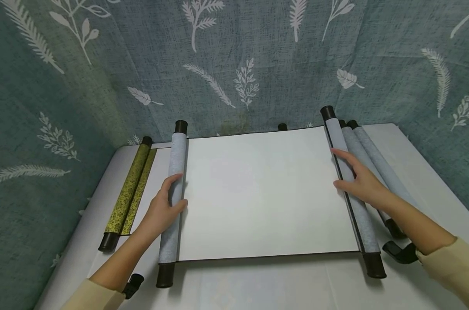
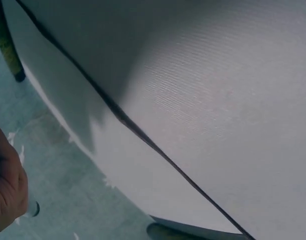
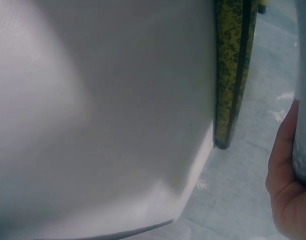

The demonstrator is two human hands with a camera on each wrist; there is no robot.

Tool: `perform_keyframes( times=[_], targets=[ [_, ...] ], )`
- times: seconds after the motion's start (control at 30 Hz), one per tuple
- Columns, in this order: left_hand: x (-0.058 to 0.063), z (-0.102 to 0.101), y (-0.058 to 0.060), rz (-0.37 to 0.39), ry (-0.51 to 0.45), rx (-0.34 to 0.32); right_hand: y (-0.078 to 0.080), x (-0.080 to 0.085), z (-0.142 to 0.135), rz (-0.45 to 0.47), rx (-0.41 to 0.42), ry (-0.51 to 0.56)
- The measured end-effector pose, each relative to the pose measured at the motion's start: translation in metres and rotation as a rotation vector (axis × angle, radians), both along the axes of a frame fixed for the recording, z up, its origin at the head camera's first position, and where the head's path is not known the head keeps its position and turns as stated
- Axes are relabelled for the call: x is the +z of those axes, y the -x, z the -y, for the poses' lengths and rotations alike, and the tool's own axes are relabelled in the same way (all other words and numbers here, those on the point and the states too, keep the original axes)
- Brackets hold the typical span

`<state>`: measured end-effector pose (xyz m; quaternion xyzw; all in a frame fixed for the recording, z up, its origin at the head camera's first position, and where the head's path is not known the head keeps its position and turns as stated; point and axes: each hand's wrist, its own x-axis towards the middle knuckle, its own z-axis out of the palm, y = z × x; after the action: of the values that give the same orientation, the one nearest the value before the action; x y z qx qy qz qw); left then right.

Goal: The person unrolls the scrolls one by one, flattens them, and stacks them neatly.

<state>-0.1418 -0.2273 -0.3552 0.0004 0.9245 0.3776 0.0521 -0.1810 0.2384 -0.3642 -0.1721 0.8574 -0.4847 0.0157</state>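
Note:
A white scroll sheet (image 1: 257, 193) is spread between two pale grey rolled ends with dark brown knobs. My left hand (image 1: 159, 213) grips the left roll (image 1: 177, 155) near its middle, fingers over the far side and thumb on the near side. On the other end, my right hand (image 1: 361, 180) holds the right roll (image 1: 364, 228), with fingertips and thumb at its inner edge. In the right wrist view, the fingers (image 3: 285, 145) curve against a grey roll (image 3: 305, 135) at the frame's edge. Only part of the left hand (image 2: 8, 185) shows in the left wrist view.
A yellow-green patterned scroll (image 1: 127, 193) lies at the table's left. Two more grey rolls (image 1: 377, 159) lie beyond the right hand. Behind the sheet, a dark knob (image 1: 282, 127) pokes up before a leaf-print curtain (image 1: 226, 56). White table (image 1: 257, 284) shows in front.

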Motion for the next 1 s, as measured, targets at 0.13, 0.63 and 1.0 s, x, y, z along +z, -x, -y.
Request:
perform_keyframes(
  times=[0.13, 0.63, 1.0],
  targets=[
    [-0.002, 0.003, -0.002, -0.026, -0.004, -0.021, -0.002, 0.000, -0.002, -0.016, 0.001, -0.022],
    [-0.002, 0.013, -0.004, 0.008, -0.008, 0.013, -0.004, 0.001, -0.004, 0.075, -0.034, -0.031],
    [-0.001, 0.016, -0.007, -0.018, 0.011, 0.015, -0.003, 0.000, -0.007, 0.063, -0.017, -0.047]
  ],
)
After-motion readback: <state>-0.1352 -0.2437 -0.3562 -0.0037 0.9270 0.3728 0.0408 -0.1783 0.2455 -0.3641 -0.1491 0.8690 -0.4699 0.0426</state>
